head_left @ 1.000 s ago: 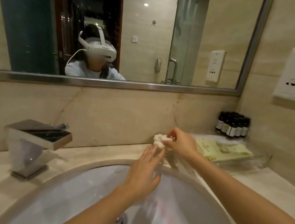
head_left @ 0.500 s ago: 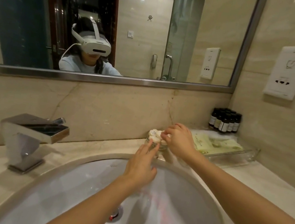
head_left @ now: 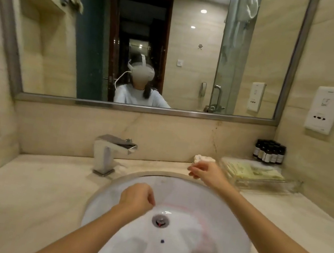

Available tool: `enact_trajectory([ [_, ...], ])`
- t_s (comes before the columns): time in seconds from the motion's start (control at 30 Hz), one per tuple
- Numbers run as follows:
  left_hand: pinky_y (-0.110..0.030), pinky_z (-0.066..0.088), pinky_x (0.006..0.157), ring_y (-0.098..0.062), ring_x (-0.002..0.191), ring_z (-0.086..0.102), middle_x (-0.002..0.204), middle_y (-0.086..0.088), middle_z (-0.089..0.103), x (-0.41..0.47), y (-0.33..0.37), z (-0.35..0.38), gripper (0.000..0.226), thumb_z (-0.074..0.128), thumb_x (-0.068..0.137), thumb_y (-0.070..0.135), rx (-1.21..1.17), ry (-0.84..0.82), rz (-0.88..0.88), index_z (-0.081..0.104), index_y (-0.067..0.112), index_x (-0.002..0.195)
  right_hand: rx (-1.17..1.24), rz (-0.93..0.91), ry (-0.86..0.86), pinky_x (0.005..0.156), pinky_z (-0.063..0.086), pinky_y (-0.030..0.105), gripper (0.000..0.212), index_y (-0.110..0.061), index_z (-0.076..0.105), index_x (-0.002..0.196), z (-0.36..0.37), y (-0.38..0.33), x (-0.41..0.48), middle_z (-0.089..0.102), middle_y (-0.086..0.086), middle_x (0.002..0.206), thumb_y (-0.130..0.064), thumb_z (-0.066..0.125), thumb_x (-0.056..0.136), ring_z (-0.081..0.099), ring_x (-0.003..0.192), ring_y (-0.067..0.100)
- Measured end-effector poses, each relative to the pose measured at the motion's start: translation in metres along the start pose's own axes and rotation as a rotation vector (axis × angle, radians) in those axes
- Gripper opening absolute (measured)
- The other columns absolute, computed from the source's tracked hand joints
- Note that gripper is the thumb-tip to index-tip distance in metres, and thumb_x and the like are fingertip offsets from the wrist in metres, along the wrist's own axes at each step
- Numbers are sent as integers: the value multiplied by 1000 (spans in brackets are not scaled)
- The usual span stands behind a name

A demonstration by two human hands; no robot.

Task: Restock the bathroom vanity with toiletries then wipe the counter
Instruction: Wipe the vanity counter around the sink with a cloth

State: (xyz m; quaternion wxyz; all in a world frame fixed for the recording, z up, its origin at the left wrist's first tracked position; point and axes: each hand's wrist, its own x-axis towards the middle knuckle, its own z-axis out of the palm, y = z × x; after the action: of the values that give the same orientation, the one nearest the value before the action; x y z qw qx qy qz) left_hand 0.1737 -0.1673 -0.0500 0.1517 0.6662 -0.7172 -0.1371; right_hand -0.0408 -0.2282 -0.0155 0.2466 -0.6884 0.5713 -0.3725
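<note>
A small holder heaped with white toiletry pieces [head_left: 203,159] stands on the counter [head_left: 29,191] behind the sink rim. My right hand [head_left: 205,173] hovers just in front of it, apart from it, fingers loosely bent and empty. Over the white basin [head_left: 204,201], my left hand [head_left: 137,196] has its fingers curled under and holds nothing. A clear tray [head_left: 284,185] with pale green packets [head_left: 253,171] lies to the right. Several small dark bottles [head_left: 269,152] are grouped in the back right corner.
A chrome faucet [head_left: 111,152] stands at the back left of the basin, whose drain [head_left: 160,220] is in the middle. The mirror [head_left: 142,109] spans the back wall. A white wall socket [head_left: 325,108] sits on the right wall.
My right hand has let go of the white pieces and drawn back from the holder. My left hand has pulled back over the basin and curled its fingers. The camera view has widened.
</note>
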Motion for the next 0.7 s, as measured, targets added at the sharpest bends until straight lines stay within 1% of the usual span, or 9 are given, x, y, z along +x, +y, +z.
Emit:
enact_trajectory([
  [0.03, -24, 50, 78, -15, 91, 67, 97, 4, 73, -17, -12, -10, 12, 66, 82, 19, -7, 4, -33, 75, 21, 90, 15, -17, -34, 74, 56, 32, 11, -9, 72, 90, 11, -9, -10, 70, 1, 74, -16, 64, 88, 65, 70, 14],
  [0.1, -24, 50, 79, -15, 92, 67, 97, 2, 74, -51, -35, -33, 12, 68, 81, 18, -10, 29, -86, 76, 20, 90, 47, -50, -114, 59, 48, 13, 11, -6, 70, 91, 34, -29, -31, 68, 1, 73, -12, 61, 90, 63, 62, 6],
  [0.13, -23, 49, 79, -15, 93, 67, 98, 2, 73, -68, -47, -45, 14, 68, 81, 17, -4, 55, -112, 76, 20, 91, 74, -65, -152, 56, 45, 10, 10, -8, 70, 87, 45, -40, -41, 68, 2, 73, -12, 61, 90, 63, 61, 5],
  [0.23, -22, 47, 76, -18, 93, 67, 100, 0, 73, -113, -80, -81, 19, 64, 82, 10, 6, 138, -198, 76, 19, 92, 124, -94, -262, 63, 46, 18, 16, -16, 72, 81, 80, -77, -68, 72, 3, 79, -19, 60, 91, 64, 70, 13],
  [0.3, -24, 47, 77, -20, 93, 67, 100, -2, 73, -140, -101, -102, 22, 59, 83, 6, 25, 181, -254, 76, 18, 92, 154, -121, -319, 66, 46, 22, 20, -17, 72, 80, 102, -103, -83, 72, 3, 80, -22, 57, 93, 64, 73, 16],
  [0.4, -27, 48, 80, -21, 97, 65, 105, -3, 71, -172, -132, -125, 29, 54, 85, 2, 45, 297, -331, 75, 19, 95, 192, -176, -386, 73, 48, 27, 26, -15, 73, 85, 132, -144, -102, 73, 4, 83, -30, 53, 94, 65, 79, 19],
  [0.5, -29, 47, 85, -22, 109, 60, 119, -4, 64, -198, -161, -141, 37, 46, 88, 0, 106, 389, -407, 68, 20, 112, 200, -233, -465, 83, 49, 33, 34, -14, 72, 87, 163, -185, -115, 72, 6, 88, -35, 46, 96, 66, 84, 22],
  [0.6, -33, 44, 96, -25, 121, 51, 134, -8, 51, -216, -188, -151, 38, 47, 92, 7, 253, 408, -433, 55, 14, 128, 189, -295, -537, 86, 49, 33, 37, -17, 71, 87, 195, -224, -123, 71, 4, 89, -36, 41, 98, 65, 86, 20],
  [0.7, -39, 24, 113, -30, 137, 29, 147, -15, 32, -231, -213, -152, 44, 48, 90, 16, 449, 347, -486, 46, 10, 134, 176, -370, -586, 89, 49, 35, 33, -21, 69, 91, 231, -263, -129, 70, 2, 94, -37, 40, 98, 64, 93, 20],
])
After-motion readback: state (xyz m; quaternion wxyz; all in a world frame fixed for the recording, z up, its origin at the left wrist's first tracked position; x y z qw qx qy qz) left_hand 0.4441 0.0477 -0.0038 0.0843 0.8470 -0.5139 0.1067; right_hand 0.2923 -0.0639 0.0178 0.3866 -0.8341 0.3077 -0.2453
